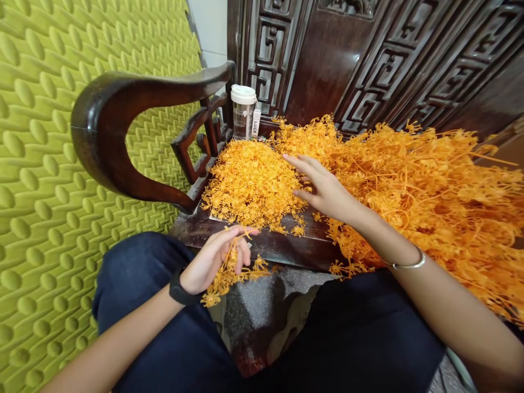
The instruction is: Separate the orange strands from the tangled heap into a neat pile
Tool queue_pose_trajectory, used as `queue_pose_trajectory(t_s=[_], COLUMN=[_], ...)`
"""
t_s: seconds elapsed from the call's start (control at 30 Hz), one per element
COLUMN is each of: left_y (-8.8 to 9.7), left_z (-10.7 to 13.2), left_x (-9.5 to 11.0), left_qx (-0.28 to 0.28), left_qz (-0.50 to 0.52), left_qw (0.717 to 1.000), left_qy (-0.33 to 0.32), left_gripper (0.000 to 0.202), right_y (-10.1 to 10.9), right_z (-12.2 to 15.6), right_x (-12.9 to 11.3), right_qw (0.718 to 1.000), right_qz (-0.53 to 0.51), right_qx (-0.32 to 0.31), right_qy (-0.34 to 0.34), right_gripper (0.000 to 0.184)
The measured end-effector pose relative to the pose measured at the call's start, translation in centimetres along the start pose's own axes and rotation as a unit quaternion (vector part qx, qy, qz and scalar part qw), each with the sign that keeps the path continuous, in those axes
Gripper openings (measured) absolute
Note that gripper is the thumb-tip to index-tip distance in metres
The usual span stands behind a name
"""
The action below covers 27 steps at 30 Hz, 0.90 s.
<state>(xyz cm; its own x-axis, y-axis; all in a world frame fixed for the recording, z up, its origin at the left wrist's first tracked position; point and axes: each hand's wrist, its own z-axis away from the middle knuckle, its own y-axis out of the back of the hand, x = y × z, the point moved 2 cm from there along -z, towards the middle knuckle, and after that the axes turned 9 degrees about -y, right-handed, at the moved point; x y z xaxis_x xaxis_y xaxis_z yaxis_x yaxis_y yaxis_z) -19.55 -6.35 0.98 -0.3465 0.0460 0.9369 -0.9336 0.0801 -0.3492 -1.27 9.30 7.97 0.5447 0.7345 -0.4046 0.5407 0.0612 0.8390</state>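
Observation:
My left hand [223,254] is closed around a cluster of orange, spidery plastic flower pieces [231,275], which dangle below the fingers in front of the bench edge. Some of its fingers are curled and partly hidden by the pieces. My right hand [323,188] hovers at the right side of a heap of loose orange pieces [254,183], fingers stretched out and apart, with nothing visible in them. Beside my right forearm spreads a much larger tangle of orange stems and flower pieces [429,185]. A smaller mound [307,136] joins the two at the back.
A dark carved wooden bench seat [286,248] carries the heaps. Its curved armrest [102,125] stands at the left, against yellow-green textured padding [36,218]. A clear bottle with a white lid [243,112] stands at the back corner. My knees flank a gap over the floor.

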Motion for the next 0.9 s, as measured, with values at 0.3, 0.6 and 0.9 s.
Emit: queue_pose_trajectory(t_s=[0.3,0.6,0.9], left_y=[-0.2,-0.4,-0.5], left_z=[0.1,0.6,0.5], left_x=[-0.3,0.1,0.2], left_qx=[-0.008,0.000,0.029], left_qz=[0.075,0.133,0.136], left_qw=[0.995,0.988,0.986], left_qy=[-0.061,-0.076,-0.090], left_gripper=[0.046,0.044,0.025], right_y=[-0.7,-5.6,-7.5], right_z=[1.1,4.6,4.4], right_x=[-3.1,-7.7,-7.2], right_qw=[0.985,0.975,0.905], right_qz=[-0.076,0.010,-0.289], right_qx=[-0.154,-0.222,-0.286], right_qy=[0.012,-0.026,-0.127], right_gripper=[0.024,0.051,0.032])
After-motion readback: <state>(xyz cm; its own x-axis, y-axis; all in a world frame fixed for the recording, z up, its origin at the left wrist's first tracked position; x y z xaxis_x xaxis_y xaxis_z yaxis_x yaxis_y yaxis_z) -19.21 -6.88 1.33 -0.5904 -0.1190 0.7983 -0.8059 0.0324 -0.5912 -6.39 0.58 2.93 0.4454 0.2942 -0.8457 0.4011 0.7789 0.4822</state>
